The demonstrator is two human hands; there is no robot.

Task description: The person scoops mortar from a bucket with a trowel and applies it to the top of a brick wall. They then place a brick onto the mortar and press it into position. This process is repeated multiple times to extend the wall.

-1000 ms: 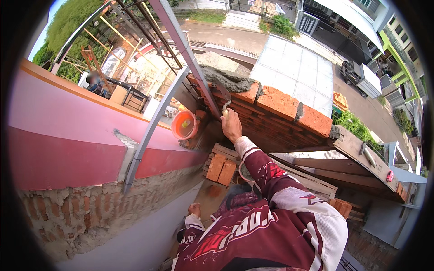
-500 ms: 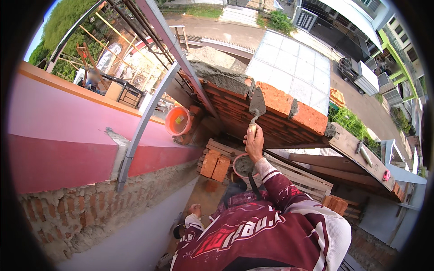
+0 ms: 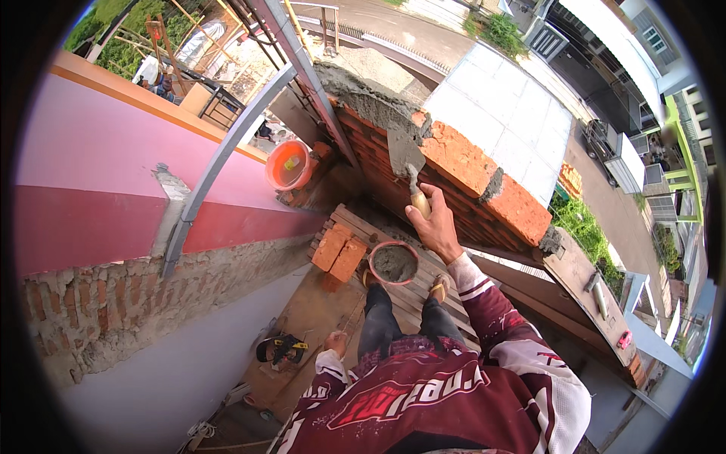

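Note:
My right hand (image 3: 435, 227) grips the wooden handle of a trowel (image 3: 406, 155), its blade against the grey mortar at the gap beside the orange bricks (image 3: 461, 159) along the wall top. Wet mortar (image 3: 370, 98) covers the wall's left stretch. By my side, my left hand (image 3: 335, 344) hangs with fingers curled; what it holds, if anything, is hidden. Between my feet and the wall sits a bowl of mortar (image 3: 395, 265) on wooden slats (image 3: 446, 295), beside two loose bricks (image 3: 340, 253).
An orange bucket (image 3: 280, 170) stands at the wall corner. A metal bar (image 3: 208, 185) rises by the pink wall (image 3: 91, 144). A tool and small pink object (image 3: 624, 340) lie on the right-hand board (image 3: 567, 268). Beyond are a street, vehicles and scaffolding. A black-and-yellow item (image 3: 283, 348) lies below left.
My right hand drew the trowel down from the metal post, then set its blade against the wall-top mortar. The view tilted, showing more of my legs and feet.

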